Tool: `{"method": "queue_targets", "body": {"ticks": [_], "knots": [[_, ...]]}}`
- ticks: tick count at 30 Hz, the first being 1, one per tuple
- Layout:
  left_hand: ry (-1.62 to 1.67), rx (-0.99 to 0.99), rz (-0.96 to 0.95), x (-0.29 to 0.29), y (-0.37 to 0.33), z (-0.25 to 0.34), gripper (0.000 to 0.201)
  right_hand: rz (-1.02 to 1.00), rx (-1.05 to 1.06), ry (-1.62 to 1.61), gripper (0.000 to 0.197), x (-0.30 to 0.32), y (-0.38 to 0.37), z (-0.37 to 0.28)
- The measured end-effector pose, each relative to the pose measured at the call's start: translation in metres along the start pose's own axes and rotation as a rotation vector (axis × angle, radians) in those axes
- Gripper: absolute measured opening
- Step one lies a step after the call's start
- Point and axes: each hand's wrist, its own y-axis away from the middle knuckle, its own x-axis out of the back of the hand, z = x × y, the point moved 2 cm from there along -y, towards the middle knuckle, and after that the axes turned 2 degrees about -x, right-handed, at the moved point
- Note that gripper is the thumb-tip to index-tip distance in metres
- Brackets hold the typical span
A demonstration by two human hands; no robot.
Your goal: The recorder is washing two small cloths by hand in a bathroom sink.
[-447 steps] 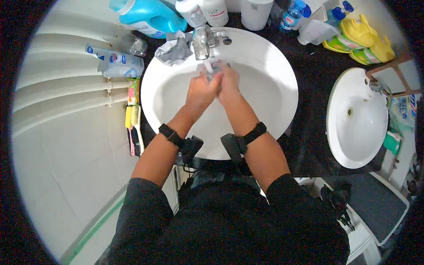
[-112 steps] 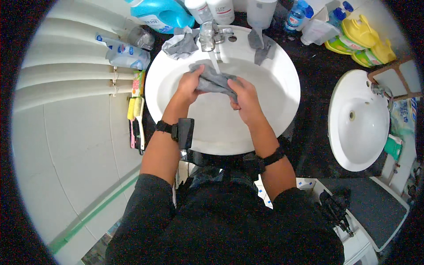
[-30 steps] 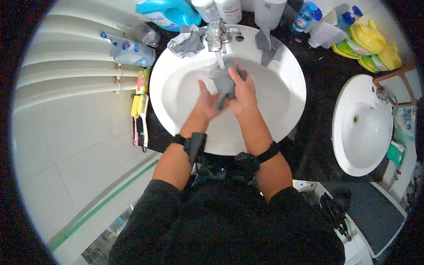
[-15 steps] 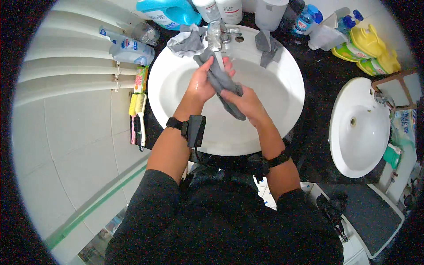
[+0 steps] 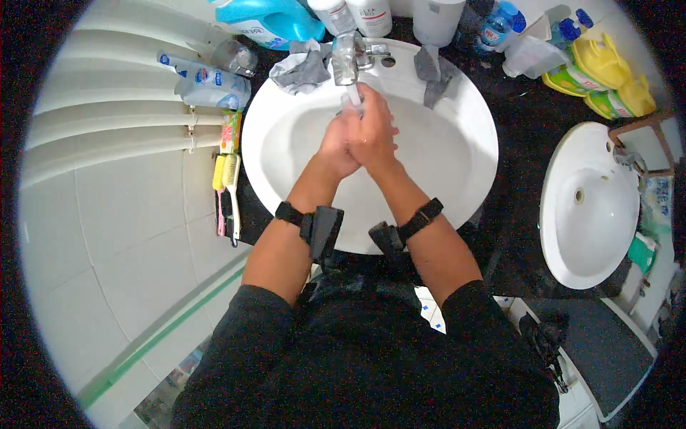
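Note:
Under the running chrome faucet (image 5: 346,61), my left hand (image 5: 334,148) and my right hand (image 5: 373,132) are pressed together, fingers closed. The long grey cloth, much like a sock, is bunched between them and almost wholly hidden by the palms and fingers. Water (image 5: 354,94) falls onto the top of my hands. Both hands are over the left middle of the white oval sink (image 5: 429,179). A grey and white cloth (image 5: 304,68) lies crumpled on the rim left of the faucet. Another grey cloth (image 5: 436,79) drapes over the rim to its right.
Along the back stand a blue detergent jug (image 5: 268,25), white bottles (image 5: 368,18) and a grey-white cup (image 5: 436,21). Yellow jugs (image 5: 600,68) are at far right. Brushes (image 5: 229,182) lie by the left wall. A second sink (image 5: 593,207) appears at right, like a mirror reflection.
The long grey cloth was stretched between my hands; now it is gathered up inside them. My right hand has moved up and left, over my left hand.

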Motion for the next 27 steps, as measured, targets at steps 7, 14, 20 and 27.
{"method": "queue_targets", "body": {"ticks": [7, 14, 20, 27], "knots": [[-0.531, 0.108, 0.184, 0.032, -0.005, 0.012, 0.031, -0.481, -0.33, 0.175, 0.044, 0.003, -0.005, 0.002], [-0.511, 0.103, 0.312, 0.01, 0.005, 0.012, 0.031, -0.388, -0.761, -0.127, 0.04, -0.022, 0.014, 0.028], [-1.027, -0.205, 0.288, 0.026, -0.002, 0.004, 0.028, -0.035, -0.88, -0.228, 0.028, -0.051, 0.031, 0.081], [-1.851, -0.362, 0.223, 0.034, 0.002, -0.011, 0.034, 0.042, -1.172, -0.488, 0.037, -0.016, 0.035, 0.035]]}}
